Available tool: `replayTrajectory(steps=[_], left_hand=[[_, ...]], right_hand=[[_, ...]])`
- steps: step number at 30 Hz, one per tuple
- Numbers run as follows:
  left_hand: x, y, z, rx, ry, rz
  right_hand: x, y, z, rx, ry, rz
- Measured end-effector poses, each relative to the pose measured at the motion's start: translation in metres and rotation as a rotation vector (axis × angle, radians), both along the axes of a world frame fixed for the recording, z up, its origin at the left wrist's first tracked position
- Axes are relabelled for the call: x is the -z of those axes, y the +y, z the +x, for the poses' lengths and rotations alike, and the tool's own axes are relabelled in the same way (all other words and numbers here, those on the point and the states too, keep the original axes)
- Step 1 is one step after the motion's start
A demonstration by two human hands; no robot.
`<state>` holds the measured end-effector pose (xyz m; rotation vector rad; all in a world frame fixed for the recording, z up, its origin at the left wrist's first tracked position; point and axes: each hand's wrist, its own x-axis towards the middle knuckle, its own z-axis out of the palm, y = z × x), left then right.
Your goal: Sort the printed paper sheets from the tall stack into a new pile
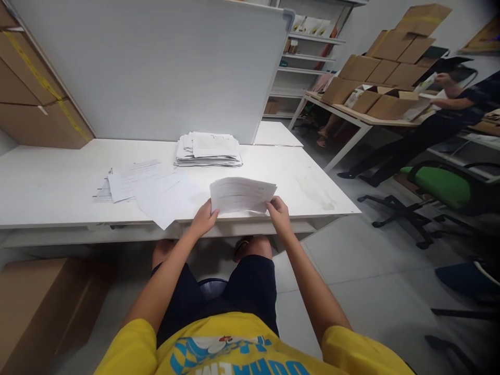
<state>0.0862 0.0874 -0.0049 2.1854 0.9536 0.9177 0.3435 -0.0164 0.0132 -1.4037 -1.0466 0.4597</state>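
A thin sheaf of printed white sheets [242, 194] is held up over the near edge of the white table [58, 187]. My left hand [203, 219] grips its lower left corner, fingers closed on the paper. My right hand [278, 212] pinches its lower right corner. A taller stack of papers [208, 149] lies farther back against the white partition [156, 67]. Loose sheets [135, 179] are spread on the table to the left of my hands.
Cardboard boxes [35, 94] stand at the left behind the table, and another box [42, 307] sits on the floor at lower left. At the right, a person [437, 130] leans over a table piled with boxes [390, 67]. A green office chair [437, 187] stands on the tiled floor.
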Motion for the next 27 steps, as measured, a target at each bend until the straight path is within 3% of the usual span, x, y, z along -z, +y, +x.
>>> replayTrajectory(steps=[10,15,19,21,24,27], left_hand=[[0.010,-0.003,0.011,0.020,0.227,0.130],[0.004,-0.008,0.005,0.171,0.216,0.162],[-0.012,-0.013,-0.007,0.225,0.272,0.111],[-0.026,-0.011,-0.017,0.312,0.351,0.054],[-0.046,0.001,-0.036,0.476,0.453,-0.061],[-0.059,0.017,-0.045,0.484,0.484,-0.217]], right_hand=[[0.032,0.001,-0.013,0.102,-0.118,0.027],[0.034,-0.014,-0.017,0.186,-0.171,0.018],[0.034,-0.041,-0.021,0.183,-0.144,0.031],[0.034,-0.055,-0.019,0.113,-0.069,-0.010],[0.031,-0.066,-0.010,-0.061,0.070,-0.170],[0.026,-0.062,0.000,-0.093,0.185,-0.330]])
